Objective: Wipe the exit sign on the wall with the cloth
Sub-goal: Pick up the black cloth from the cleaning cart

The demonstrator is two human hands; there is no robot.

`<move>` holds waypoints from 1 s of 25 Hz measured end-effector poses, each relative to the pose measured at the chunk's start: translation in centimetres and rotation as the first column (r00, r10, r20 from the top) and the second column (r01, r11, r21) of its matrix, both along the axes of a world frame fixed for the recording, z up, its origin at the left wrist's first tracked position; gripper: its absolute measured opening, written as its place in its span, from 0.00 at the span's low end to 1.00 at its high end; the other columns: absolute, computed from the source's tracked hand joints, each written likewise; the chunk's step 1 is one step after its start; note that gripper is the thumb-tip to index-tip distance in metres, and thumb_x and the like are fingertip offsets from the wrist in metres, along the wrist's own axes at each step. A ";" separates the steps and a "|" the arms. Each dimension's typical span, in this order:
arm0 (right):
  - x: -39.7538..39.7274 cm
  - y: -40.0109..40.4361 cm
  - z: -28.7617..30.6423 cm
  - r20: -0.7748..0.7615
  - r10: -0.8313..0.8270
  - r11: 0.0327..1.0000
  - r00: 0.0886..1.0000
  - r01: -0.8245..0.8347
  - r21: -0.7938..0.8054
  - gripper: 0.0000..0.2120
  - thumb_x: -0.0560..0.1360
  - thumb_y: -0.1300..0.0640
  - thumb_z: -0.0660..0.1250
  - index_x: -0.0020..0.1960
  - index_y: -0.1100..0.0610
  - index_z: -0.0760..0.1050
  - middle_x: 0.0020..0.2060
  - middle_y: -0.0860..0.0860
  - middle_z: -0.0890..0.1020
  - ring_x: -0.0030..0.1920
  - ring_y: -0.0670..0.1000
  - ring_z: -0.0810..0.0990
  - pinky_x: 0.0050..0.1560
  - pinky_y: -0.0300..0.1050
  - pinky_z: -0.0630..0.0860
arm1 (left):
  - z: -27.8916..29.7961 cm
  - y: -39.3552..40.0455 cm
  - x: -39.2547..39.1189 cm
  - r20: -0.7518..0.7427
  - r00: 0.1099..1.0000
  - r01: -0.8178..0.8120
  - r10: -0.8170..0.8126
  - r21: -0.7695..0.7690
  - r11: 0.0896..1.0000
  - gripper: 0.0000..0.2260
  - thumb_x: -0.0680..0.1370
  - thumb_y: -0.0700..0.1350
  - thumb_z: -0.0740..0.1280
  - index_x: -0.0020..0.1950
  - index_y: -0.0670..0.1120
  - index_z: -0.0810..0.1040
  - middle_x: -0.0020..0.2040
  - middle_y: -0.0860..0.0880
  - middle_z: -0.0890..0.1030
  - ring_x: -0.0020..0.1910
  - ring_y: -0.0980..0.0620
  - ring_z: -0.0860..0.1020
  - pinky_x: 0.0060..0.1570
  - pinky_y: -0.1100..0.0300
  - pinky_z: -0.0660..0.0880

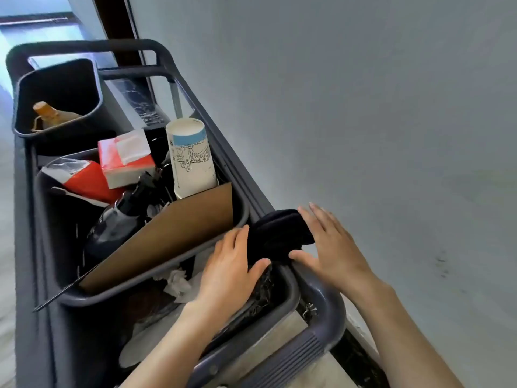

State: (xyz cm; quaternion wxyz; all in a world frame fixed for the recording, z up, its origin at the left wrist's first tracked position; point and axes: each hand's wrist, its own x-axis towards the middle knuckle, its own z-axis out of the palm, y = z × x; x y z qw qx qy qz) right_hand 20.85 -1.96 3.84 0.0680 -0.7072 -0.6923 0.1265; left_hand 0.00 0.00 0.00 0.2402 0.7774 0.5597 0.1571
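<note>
My left hand [232, 264] and right hand [333, 247], both spread, flank the cloth [279, 233] on the cart's rim [330, 301]; it could slide off.

Both hands on dark cloth [281, 233]

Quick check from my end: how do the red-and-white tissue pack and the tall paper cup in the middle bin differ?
The tissue pack is a flat, boxy block in red and white; the paper cup is a tall white cylinder with a blue band and a line drawing. The tissue pack lies tilted on top of other clutter, while the paper cup stands nearly upright against the cardboard sheet. Both sit in the same grey bin on the cart.
</note>
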 end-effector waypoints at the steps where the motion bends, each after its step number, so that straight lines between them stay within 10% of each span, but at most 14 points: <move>1: 0.1 0.7 -0.4 -0.027 0.003 1.000 1.000 -0.004 -0.026 0.41 0.73 0.38 0.64 0.78 0.45 0.46 0.79 0.48 0.48 0.78 0.51 0.47 0.74 0.49 0.51 | -0.7 0.5 0.4 0.032 0.999 -0.007 0.009 -0.052 0.999 0.34 0.80 0.60 0.64 0.79 0.47 0.55 0.75 0.49 0.62 0.72 0.48 0.61 0.66 0.52 0.67; 6: -0.3 2.9 -2.0 -0.127 -0.002 0.989 0.992 -0.017 -0.148 0.40 0.73 0.44 0.68 0.77 0.43 0.48 0.79 0.46 0.53 0.77 0.48 0.54 0.72 0.48 0.58 | -2.6 1.6 1.7 0.127 0.989 -0.042 0.080 -0.279 0.959 0.34 0.79 0.61 0.66 0.78 0.51 0.55 0.74 0.50 0.65 0.71 0.49 0.66 0.64 0.53 0.69; 14: -1.6 2.6 -2.8 -0.025 -0.109 0.992 0.994 0.107 -0.068 0.32 0.71 0.47 0.70 0.71 0.46 0.63 0.61 0.51 0.73 0.61 0.55 0.72 0.56 0.49 0.72 | -2.3 2.2 0.9 0.177 0.979 -0.059 0.100 -0.221 0.974 0.11 0.79 0.50 0.70 0.60 0.58 0.76 0.50 0.57 0.83 0.50 0.53 0.80 0.45 0.58 0.76; 25: 2.2 -8.2 4.6 -0.301 -0.282 0.948 0.911 0.314 0.061 0.10 0.66 0.43 0.73 0.41 0.38 0.71 0.37 0.36 0.74 0.44 0.39 0.71 0.38 0.32 0.63 | 5.5 -0.2 2.1 0.374 0.899 0.305 -0.227 -0.164 0.938 0.06 0.75 0.53 0.74 0.48 0.63 0.79 0.39 0.62 0.83 0.37 0.67 0.79 0.31 0.73 0.71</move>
